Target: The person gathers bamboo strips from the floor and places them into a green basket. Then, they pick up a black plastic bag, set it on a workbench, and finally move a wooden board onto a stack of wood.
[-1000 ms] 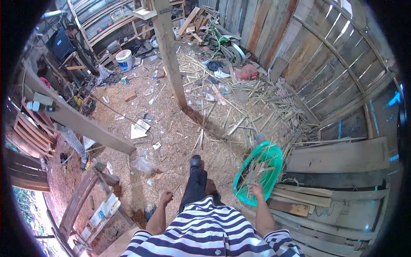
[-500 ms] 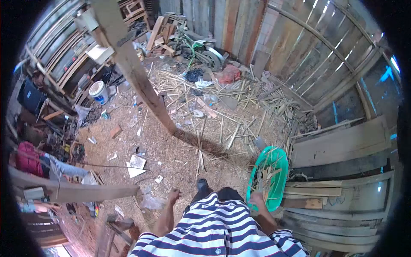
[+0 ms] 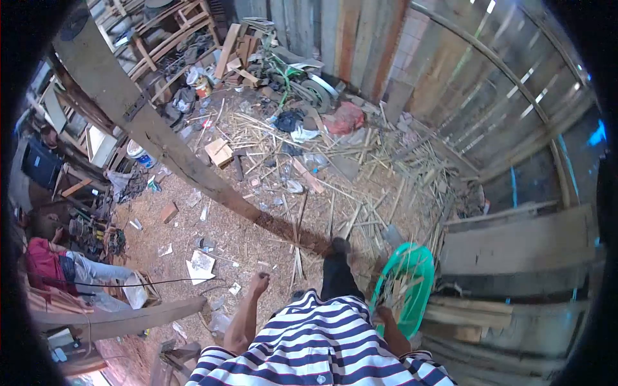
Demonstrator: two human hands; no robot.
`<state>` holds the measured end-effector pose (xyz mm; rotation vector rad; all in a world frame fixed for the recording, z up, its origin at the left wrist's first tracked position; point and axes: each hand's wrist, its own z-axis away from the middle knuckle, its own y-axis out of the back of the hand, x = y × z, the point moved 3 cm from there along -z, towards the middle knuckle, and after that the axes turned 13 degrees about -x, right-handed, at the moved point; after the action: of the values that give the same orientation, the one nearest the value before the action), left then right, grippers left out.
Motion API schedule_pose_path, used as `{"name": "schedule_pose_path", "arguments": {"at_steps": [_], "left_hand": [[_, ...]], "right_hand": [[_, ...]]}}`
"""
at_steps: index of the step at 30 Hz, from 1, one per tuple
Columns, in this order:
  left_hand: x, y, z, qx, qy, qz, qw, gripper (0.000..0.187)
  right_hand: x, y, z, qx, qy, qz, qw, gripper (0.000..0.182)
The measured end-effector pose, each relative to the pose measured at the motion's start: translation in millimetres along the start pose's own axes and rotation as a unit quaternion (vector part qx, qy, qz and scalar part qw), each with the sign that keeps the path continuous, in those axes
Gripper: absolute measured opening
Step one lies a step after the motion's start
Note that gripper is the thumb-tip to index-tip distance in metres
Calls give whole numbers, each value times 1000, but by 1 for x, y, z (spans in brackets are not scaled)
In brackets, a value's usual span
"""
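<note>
My right hand (image 3: 385, 314) is closed on the near left rim of a green plastic tub (image 3: 423, 283), which hangs or rests at my right side. Inside the tub lie wood strips and scraps (image 3: 402, 283), several of them sticking up. My left hand (image 3: 259, 284) hangs in front of my left side, its fingers curled into a loose fist with nothing visible in them. Below it is the littered ground, with a white broken board (image 3: 201, 265) further left.
A slanting wooden post (image 3: 187, 170) rises ahead on the left. Wood strips (image 3: 367, 161) litter the sawdust floor. A motorbike (image 3: 309, 90) stands at the back wall. Another person in red (image 3: 45, 264) sits at left. Planks (image 3: 521, 244) line the right side.
One foot has stepped forward, and my view has moved ahead and turned. The post has shifted left in view. The tub has stayed at my right side, with my right hand at its rim.
</note>
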<state>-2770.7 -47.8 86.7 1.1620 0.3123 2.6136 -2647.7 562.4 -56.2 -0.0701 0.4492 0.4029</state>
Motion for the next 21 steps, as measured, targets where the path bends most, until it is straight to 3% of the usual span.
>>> {"name": "schedule_pose_path", "arguments": {"at_steps": [1,2,3,5,6,7,8,9,10,11,12,13,15,17,18,20,21], "left_hand": [[-3,0,-4,10,34,-24,999,27],[-14,0,-11,35,44,-53,997,27],[-24,1,-17,57,57,-83,993,27],[-30,3,-21,-42,143,-201,968,23],[-9,-1,-19,-44,143,-203,968,23],[16,-3,-5,-18,191,-53,980,22],[34,-10,1,9,236,103,966,21],[39,-8,-16,-38,193,38,980,24],[69,-12,-19,-2,123,-51,991,29],[35,-17,-55,33,92,-56,994,31],[88,-22,-50,51,49,-185,980,34],[67,-30,-79,101,-47,-262,959,30],[120,-33,-84,119,-5,-65,991,25],[174,-29,-87,140,5,-53,989,24],[189,-27,-87,152,11,-44,987,23],[186,-23,-102,151,-1,-33,988,23],[179,-22,-109,136,40,-23,990,24]], "right_hand": [[7,19,-35,44,-43,262,963,32],[-28,23,-15,24,28,386,922,31],[-78,31,0,16,58,448,892,31],[-142,58,-5,27,106,532,840,30],[-175,77,-12,79,102,543,830,28],[-209,96,-20,130,98,554,817,26],[-251,117,-14,179,92,409,890,24],[-291,137,-7,219,83,258,937,23],[-328,155,-13,178,248,415,857,23],[-355,174,-21,161,247,426,855,23],[-382,194,-35,168,196,434,863,20],[-411,208,-48,177,147,441,868,19],[-448,217,-71,184,103,450,868,18],[-472,229,-84,250,191,174,933,26],[-464,233,-113,247,188,178,934,26],[-439,240,-181,241,282,203,906,35],[-455,224,-166,220,235,103,941,38]]}}
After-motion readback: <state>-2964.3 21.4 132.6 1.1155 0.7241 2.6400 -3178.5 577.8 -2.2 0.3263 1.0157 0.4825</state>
